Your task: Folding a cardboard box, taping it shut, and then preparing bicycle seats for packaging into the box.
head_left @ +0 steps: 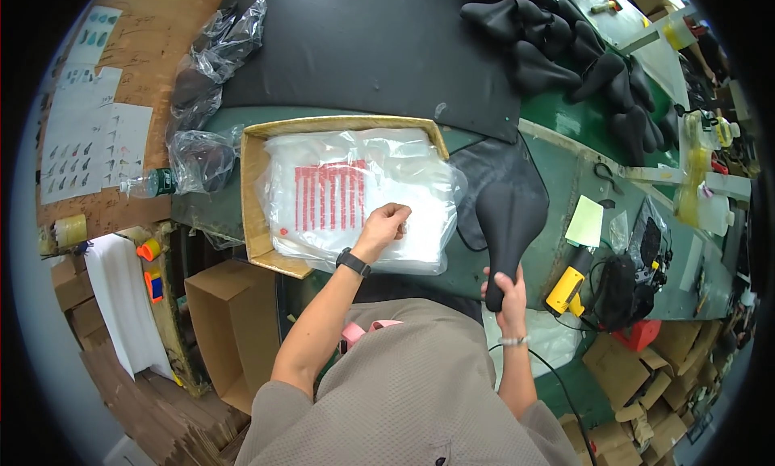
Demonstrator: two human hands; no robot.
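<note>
Left hand (386, 224) pinching the top sheet of a stack of clear plastic bags (355, 196), fingers closed in a tight grip on the film, inside a shallow cardboard tray (257, 200) on the green desk (565, 183). Right hand (508, 292) wrapping shut around the narrow nose of a black bicycle saddle (508, 216), standing just beside the tray.

Likely risks: lifting two slippery bags at once, or dragging the stack over the tray's edge; letting the saddle twist, being held only by its nose.

Counting: one saddle in hand, one tray, one stack of bags, roughly ten loose saddles (565, 54) piled far right, two bagged saddles (202, 143) left, one yellow tool (567, 288).
</note>
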